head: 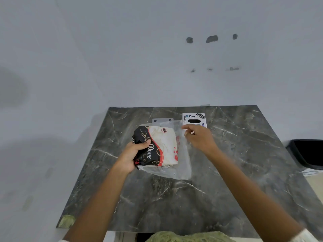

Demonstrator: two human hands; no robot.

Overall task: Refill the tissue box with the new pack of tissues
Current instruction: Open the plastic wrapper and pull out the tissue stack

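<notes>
On the dark marble-patterned tabletop [227, 172], the left hand [132, 154] grips the black-and-cream printed tissue pack [157, 145]; the right hand [199, 137] seemingly pinches its clear plastic outer bag [181, 154], before the white stickered tissue box [194, 119].

2 bare forearms, hands; white cuff [305, 235] at right.

The bench [174, 198] is a dark grey marble slab with pale veins, its far edge against a white wall. Near the far edge, right of centre, stands a white stickered tissue box [194, 119]. Left of it a small grey plate [162, 120] lies flat. A green patch [67, 220] marks the near left corner.
</notes>
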